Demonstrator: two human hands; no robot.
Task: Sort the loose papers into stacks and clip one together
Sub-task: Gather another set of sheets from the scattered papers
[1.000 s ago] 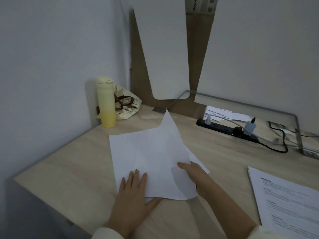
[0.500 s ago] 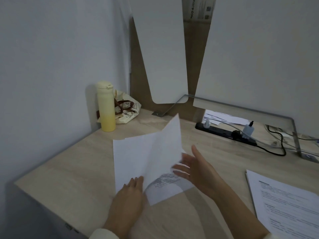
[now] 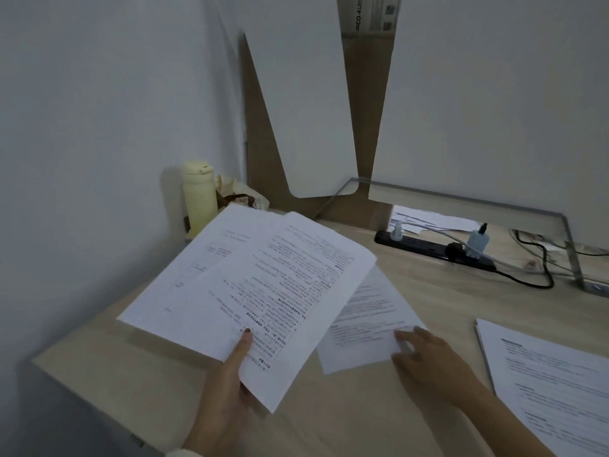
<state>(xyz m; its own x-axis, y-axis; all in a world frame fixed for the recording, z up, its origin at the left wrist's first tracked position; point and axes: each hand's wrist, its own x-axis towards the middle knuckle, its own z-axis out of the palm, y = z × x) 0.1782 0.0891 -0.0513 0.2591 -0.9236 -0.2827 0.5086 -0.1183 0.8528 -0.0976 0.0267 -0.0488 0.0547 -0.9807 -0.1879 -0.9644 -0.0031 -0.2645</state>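
My left hand grips a few printed sheets by their near edge, thumb on top, and holds them lifted and tilted above the wooden desk, text side up. One more printed sheet lies flat on the desk to their right. My right hand rests with its fingertips on that sheet's near right corner. A separate stack of printed papers lies at the desk's right edge. No clip is in view.
A pale yellow bottle and a small printed bag stand in the back left corner by the wall. A black power strip with plugs and cables runs along the back right, under a metal frame. The desk's left edge is close.
The sheets lay blank side up under both hands. My left hand has lifted and turned them text side up, and my right hand has moved right onto the sheet left on the desk.
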